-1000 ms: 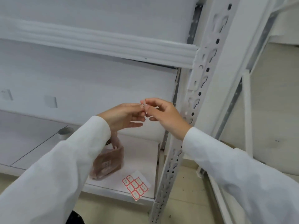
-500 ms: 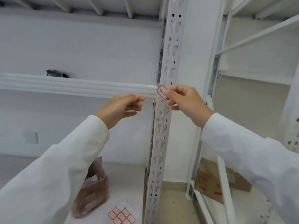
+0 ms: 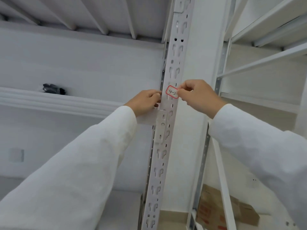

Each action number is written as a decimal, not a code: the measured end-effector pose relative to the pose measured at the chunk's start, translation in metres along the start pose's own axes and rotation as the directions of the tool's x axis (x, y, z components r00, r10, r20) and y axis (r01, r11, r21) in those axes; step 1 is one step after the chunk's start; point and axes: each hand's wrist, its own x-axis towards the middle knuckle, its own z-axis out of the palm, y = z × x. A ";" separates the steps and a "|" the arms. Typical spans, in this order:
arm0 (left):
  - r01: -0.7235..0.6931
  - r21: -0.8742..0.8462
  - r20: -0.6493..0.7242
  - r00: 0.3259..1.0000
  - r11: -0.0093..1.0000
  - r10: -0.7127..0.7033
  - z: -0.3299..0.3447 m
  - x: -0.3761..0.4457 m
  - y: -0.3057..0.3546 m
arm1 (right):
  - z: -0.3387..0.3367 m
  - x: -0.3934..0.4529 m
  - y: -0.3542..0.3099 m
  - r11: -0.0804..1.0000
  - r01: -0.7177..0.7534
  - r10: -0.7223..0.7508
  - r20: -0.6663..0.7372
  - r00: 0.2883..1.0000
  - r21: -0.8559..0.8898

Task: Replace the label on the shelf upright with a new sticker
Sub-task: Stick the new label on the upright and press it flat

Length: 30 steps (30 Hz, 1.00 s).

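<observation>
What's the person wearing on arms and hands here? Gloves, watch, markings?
Both arms are in long, plain white fabric sleeves reaching the wrists, left sleeve and right sleeve. The left hand and right hand are bare: no gloves. No watch, rings or markings are visible.

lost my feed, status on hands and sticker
Right hand pinching sticker against shelf upright. Left hand curled at upright's edge. Nothing in the way.

Sticker's (image 3: 172, 92) right end behind right hand's (image 3: 197, 97) fingertips; left hand's (image 3: 146, 102) grip indiscernible.
</observation>
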 end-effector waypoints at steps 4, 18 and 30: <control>0.022 0.105 0.096 0.995 0.994 -0.033 -0.005 0.001 0.000 | 0.010 -0.002 0.007 1.000 0.004 -0.004 -0.019 1.000 -0.002; -0.005 0.239 0.148 0.989 0.971 -0.031 -0.006 0.000 -0.005 | 0.029 0.004 0.000 0.964 0.021 -0.021 0.006 1.000 -0.266; -0.010 0.167 0.164 0.986 0.986 -0.018 -0.004 -0.002 -0.007 | 0.027 0.005 -0.005 0.944 -0.005 0.025 0.056 0.998 -0.331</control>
